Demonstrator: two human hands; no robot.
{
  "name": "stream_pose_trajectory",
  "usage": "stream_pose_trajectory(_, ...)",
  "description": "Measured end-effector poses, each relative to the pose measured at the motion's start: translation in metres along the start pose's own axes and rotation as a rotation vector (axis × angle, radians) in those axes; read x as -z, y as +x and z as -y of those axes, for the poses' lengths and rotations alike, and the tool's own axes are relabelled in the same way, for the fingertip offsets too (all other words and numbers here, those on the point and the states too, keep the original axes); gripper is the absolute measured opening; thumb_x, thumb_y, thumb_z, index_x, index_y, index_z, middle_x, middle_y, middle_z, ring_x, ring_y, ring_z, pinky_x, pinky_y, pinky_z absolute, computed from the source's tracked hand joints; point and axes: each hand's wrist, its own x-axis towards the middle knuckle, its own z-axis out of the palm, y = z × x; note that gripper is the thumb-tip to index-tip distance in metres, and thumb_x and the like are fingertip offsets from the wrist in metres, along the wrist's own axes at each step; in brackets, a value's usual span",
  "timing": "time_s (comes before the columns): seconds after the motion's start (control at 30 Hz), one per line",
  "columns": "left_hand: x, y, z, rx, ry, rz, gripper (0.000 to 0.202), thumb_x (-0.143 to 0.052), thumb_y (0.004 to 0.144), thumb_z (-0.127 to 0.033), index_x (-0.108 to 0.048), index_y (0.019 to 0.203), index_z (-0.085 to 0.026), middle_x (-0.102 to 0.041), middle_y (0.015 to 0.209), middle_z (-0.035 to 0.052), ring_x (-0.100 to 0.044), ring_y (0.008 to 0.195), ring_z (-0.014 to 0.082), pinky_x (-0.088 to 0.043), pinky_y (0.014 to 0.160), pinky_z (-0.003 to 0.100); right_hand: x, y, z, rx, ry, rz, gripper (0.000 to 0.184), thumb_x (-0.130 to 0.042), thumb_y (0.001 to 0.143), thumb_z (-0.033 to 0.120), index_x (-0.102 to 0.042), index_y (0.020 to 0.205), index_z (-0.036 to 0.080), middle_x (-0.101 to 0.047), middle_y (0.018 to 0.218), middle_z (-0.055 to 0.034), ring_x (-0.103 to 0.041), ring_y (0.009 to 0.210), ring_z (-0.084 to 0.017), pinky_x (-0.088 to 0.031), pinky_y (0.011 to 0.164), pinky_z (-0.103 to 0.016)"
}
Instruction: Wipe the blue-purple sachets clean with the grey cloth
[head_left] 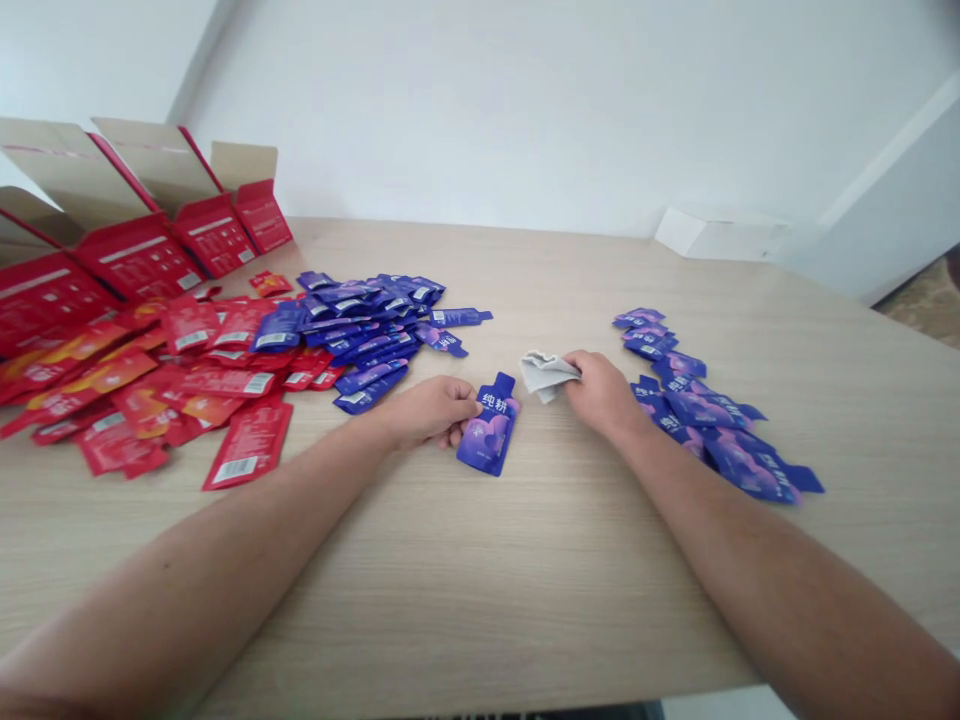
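Between thumb and fingers, my left hand [435,412] pinches the left edge of a purple-blue pouch [487,430]. The pouch is upright to my view, its narrow neck pointing away from me and its printed front showing. A folded light-grey cloth [547,373] is gripped in my right hand [600,390], just right of the pouch and apart from it. Left of my left hand lies a heap of purple-blue pouches [367,320]. Beyond my right wrist is a loose, overlapping row of purple-blue pouches [705,405], most of them front side up.
Red and orange pouches [217,365] are piled on the left, touching the purple-blue heap. Behind them stand several open red boxes [214,235] with raised flaps. A white box [720,235] sits at the back right of the wooden table [465,590], near the wall.
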Motion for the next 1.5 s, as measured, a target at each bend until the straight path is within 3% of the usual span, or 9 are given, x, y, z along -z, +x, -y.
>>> stream_pose_trajectory(0.13,0.001,0.001,-0.001,0.014,0.062,0.02,0.018,-0.061,0.081,-0.033,-0.054,0.072,-0.019,-0.057,0.05,-0.0034,-0.05,0.039,0.0073,-0.036,0.036,0.016,0.003,-0.001,0.01,0.019,0.07,-0.055,0.024,-0.054,0.084,0.02,-0.064,0.106,0.019,-0.066,0.101,-0.0067,-0.059,0.094,-0.021,-0.046,0.084,-0.033)
stream_pose_trajectory(0.27,0.001,0.003,-0.003,0.025,0.126,0.042,0.01,-0.061,0.078,-0.027,-0.059,0.074,-0.018,-0.059,0.052,-0.003,-0.054,0.042,0.0084,-0.039,0.038,0.016,-0.001,-0.009,0.029,0.203,0.235,-0.045,0.028,-0.055,0.079,0.009,-0.064,0.103,0.02,-0.065,0.101,-0.0054,-0.059,0.095,-0.02,-0.046,0.085,-0.033)
stream_pose_trajectory(0.47,-0.002,0.009,-0.005,0.055,0.186,0.043,0.011,-0.056,0.079,-0.021,-0.062,0.071,-0.017,-0.062,0.054,-0.0011,-0.058,0.045,0.0101,-0.044,0.041,0.017,-0.017,-0.024,0.054,0.388,0.305,0.111,0.04,-0.052,0.075,-0.002,-0.063,0.107,0.019,-0.062,0.101,-0.0074,-0.055,0.099,-0.022,-0.044,0.091,-0.038)
stream_pose_trajectory(0.67,-0.004,0.009,-0.007,0.06,0.235,0.023,0.017,-0.054,0.083,-0.024,-0.062,0.069,-0.017,-0.062,0.052,-0.0011,-0.057,0.043,0.0092,-0.044,0.041,0.016,-0.011,-0.034,0.074,0.655,0.342,0.379,0.036,-0.055,0.079,0.0,-0.067,0.105,0.021,-0.063,0.105,-0.0069,-0.055,0.104,-0.022,-0.044,0.094,-0.037)
stream_pose_trajectory(0.9,-0.003,0.013,-0.002,0.05,0.244,0.025,0.014,-0.051,0.081,-0.021,-0.06,0.071,-0.018,-0.062,0.05,-0.0013,-0.057,0.041,0.0114,-0.044,0.039,0.019,-0.016,-0.029,0.063,0.521,0.307,0.237,0.043,-0.054,0.075,-0.003,-0.067,0.108,0.021,-0.063,0.103,-0.0082,-0.056,0.101,-0.023,-0.045,0.092,-0.041)
stream_pose_trajectory(1.07,-0.003,0.011,-0.003,0.03,0.227,0.042,0.015,-0.051,0.082,-0.021,-0.061,0.071,-0.018,-0.061,0.051,-0.0022,-0.057,0.042,0.0104,-0.044,0.041,0.018,-0.013,-0.038,0.077,0.697,0.358,0.38,0.031,-0.059,0.083,0.007,-0.069,0.105,0.026,-0.064,0.101,-0.0052,-0.056,0.101,-0.02,-0.046,0.09,-0.037)
stream_pose_trajectory(1.23,-0.002,0.011,-0.002,0.02,0.212,0.014,0.014,-0.052,0.082,-0.022,-0.059,0.07,-0.018,-0.061,0.05,-0.0016,-0.056,0.041,0.0108,-0.044,0.039,0.018,-0.016,-0.032,0.068,0.542,0.36,0.262,0.04,-0.057,0.077,-0.002,-0.068,0.108,0.021,-0.062,0.101,-0.0072,-0.056,0.099,-0.021,-0.045,0.092,-0.039)
stream_pose_trajectory(1.4,-0.001,0.011,0.0,0.025,0.214,0.046,0.015,-0.051,0.083,-0.022,-0.06,0.071,-0.018,-0.061,0.05,-0.0017,-0.057,0.042,0.0101,-0.044,0.04,0.018,-0.012,-0.035,0.075,0.668,0.394,0.373,0.034,-0.058,0.08,0.003,-0.07,0.103,0.025,-0.064,0.1,-0.0056,-0.056,0.1,-0.021,-0.046,0.091,-0.038)
stream_pose_trajectory(1.5,-0.001,0.012,0.001,0.031,0.215,0.045,0.014,-0.053,0.084,-0.023,-0.06,0.073,-0.018,-0.061,0.05,-0.0023,-0.057,0.041,0.0097,-0.043,0.04,0.017,-0.012,-0.036,0.075,0.634,0.386,0.359,0.034,-0.059,0.081,0.004,-0.069,0.105,0.025,-0.063,0.1,-0.0059,-0.056,0.099,-0.021,-0.046,0.09,-0.038)
